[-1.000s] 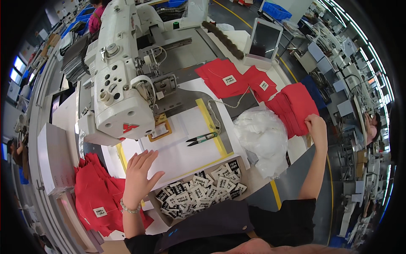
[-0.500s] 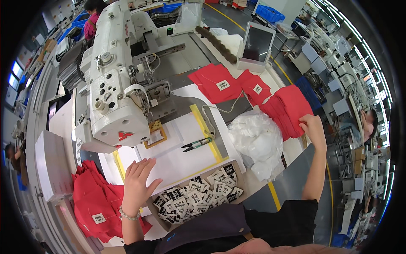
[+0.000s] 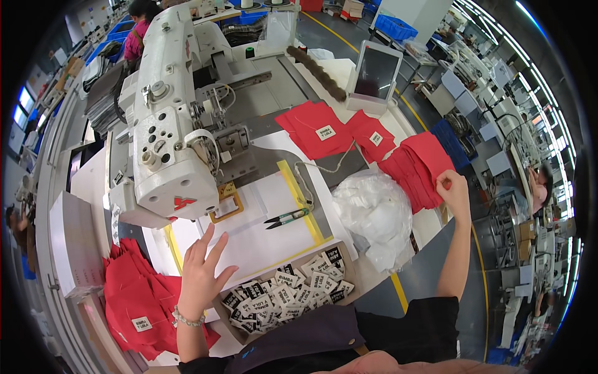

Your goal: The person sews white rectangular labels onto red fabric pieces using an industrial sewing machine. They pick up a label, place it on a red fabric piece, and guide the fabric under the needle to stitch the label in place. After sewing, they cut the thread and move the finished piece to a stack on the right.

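1. The left hand (image 3: 202, 274) lies flat on the white surface (image 3: 261, 240), fingers spread and pointing away from the person; it holds nothing. A beaded bracelet sits at its wrist.
2. Just right of this hand, at the near edge of the surface, a shallow tray of black-and-white labels (image 3: 283, 296) stands full; the hand is beside it, not touching the labels.
3. Left of and below the left hand lies a pile of red fabric pieces (image 3: 140, 302), one showing a white label.
4. Beyond the left hand's fingertips stands the white sewing machine (image 3: 171, 134), with a small yellow-framed clamp (image 3: 225, 202) under its head.
5. Right of and slightly beyond the left hand, a pair of thread snips (image 3: 286, 218) lies on the surface, near a yellow tape line.
6. The right hand (image 3: 453, 190) reaches far to the right, fingers closed on the edge of a stack of red fabric pieces (image 3: 417, 165); it grips the near right corner of the stack.
7. Left of the right hand lies a crumpled white plastic bag (image 3: 377, 215), just beside the stack.
8. Beyond the right hand, more red pieces (image 3: 324, 128) with white labels lie flat, and a tablet (image 3: 375, 75) stands upright behind them.
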Demonstrator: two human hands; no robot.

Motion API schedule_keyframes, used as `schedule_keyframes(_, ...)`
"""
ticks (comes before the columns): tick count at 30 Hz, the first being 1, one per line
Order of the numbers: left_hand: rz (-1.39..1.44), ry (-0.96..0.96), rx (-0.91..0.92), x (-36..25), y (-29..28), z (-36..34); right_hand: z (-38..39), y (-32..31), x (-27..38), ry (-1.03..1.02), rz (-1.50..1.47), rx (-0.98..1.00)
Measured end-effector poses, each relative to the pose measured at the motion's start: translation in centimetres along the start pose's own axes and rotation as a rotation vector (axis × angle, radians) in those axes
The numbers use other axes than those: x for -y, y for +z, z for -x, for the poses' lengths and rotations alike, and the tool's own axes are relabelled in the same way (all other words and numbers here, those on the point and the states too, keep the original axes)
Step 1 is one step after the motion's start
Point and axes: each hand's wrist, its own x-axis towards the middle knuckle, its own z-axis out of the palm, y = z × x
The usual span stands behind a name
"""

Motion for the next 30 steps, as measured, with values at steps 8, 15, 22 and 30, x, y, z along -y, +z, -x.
schedule_keyframes(8,0.037,0.069,-0.056,0.4,0.4,-0.9,-2.1,5.5,8.8,-0.312,-0.145,-0.466)
schedule_keyframes(15,-0.008,0.117,-0.276,1.0,1.4,-1.1,-3.0,16.6,21.2,-0.6,-0.23,-0.068)
schedule_keyframes(22,-0.349,0.46,-0.246,3.7,3.4,-1.7,-0.8,22.4,22.3,-0.392,-0.353,0.578)
schedule_keyframes(30,-0.396,0.774,-0.302,1.8,8.0,-7.5,0.4,21.9,23.4,-0.4,-0.269,0.671)
